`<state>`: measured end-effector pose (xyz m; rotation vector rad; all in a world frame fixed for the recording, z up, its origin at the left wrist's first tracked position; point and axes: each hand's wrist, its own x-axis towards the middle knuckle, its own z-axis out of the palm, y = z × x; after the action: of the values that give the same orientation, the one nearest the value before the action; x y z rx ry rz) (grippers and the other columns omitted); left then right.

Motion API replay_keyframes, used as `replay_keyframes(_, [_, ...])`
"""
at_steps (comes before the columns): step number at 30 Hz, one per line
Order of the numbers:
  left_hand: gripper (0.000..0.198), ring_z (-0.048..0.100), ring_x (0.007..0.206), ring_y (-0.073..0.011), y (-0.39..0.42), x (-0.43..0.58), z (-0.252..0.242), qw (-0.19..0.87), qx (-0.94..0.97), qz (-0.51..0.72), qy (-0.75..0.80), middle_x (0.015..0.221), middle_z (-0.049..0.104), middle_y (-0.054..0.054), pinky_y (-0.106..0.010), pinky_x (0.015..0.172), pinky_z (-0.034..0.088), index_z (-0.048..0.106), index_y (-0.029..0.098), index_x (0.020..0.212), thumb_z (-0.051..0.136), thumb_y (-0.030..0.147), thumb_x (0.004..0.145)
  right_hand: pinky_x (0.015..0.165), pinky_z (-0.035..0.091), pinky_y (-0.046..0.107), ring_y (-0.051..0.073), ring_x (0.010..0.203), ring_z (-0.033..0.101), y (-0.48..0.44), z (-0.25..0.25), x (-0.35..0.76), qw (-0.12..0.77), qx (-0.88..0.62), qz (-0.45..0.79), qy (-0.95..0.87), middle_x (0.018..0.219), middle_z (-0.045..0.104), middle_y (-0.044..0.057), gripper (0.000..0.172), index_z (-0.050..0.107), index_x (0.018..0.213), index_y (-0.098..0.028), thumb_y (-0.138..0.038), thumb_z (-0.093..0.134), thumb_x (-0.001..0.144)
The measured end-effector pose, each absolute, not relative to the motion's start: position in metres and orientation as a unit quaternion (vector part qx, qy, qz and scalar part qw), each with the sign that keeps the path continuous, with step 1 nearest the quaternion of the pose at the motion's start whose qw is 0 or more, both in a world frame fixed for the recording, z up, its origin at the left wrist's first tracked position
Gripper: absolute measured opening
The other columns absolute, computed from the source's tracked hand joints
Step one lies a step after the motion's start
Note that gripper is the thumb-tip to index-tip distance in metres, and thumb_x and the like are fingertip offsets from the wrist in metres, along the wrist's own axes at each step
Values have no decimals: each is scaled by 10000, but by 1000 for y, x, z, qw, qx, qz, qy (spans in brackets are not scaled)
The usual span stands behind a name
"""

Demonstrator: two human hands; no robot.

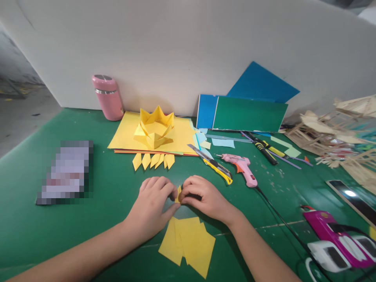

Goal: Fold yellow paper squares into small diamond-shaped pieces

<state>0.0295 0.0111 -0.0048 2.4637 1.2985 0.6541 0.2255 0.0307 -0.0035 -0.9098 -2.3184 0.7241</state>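
Between my two hands is a small folded piece of yellow paper (178, 194), pinched from both sides. My left hand (155, 197) has thumb and fingertips closed on its left edge. On the opposite side, my right hand (204, 196) grips it with thumb and forefinger. Just below lie several loose yellow paper squares (194, 243), overlapping. Beyond my hands is a row of several folded yellow diamond shapes (154, 160). A yellow paper ring with pointed peaks (154, 129) sits behind them on a stack of coloured sheets (120, 137).
A box cutter (214, 166), a pink glue gun (241, 166) with its cord, and pliers (263, 150) lie to the right. A magenta power strip (329, 231) is at lower right, near wooden stick models (308, 129). A pink flask (108, 98) stands at back left.
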Motion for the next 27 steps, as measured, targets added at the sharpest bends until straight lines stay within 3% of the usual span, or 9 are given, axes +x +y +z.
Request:
replay_keyframes(8, [70, 519, 851, -227, 10, 29, 0, 116, 864, 212, 441, 848, 560, -21, -419, 799, 389, 608, 211, 767, 582, 229, 829, 734, 416, 285, 165, 811, 550, 29, -1, 221, 259, -367, 288, -846, 810, 602, 10, 96, 602, 777, -186, -131, 647, 842])
replay_keyframes(22, [81, 536, 854, -232, 10, 32, -3, 97, 857, 222, 454, 855, 580, -29, -423, 819, 389, 594, 203, 766, 524, 194, 807, 709, 389, 282, 163, 783, 526, 25, 0, 215, 266, -401, 298, -824, 762, 565, -2, 141, 567, 729, -186, -94, 639, 808])
replay_keyframes(27, [45, 533, 845, -234, 10, 31, -8, 79, 859, 232, 449, 858, 569, -40, -416, 791, 401, 555, 196, 775, 515, 202, 796, 686, 396, 279, 163, 778, 516, 25, -1, 214, 258, -413, 300, -820, 786, 544, 3, 76, 603, 863, -188, -126, 628, 827])
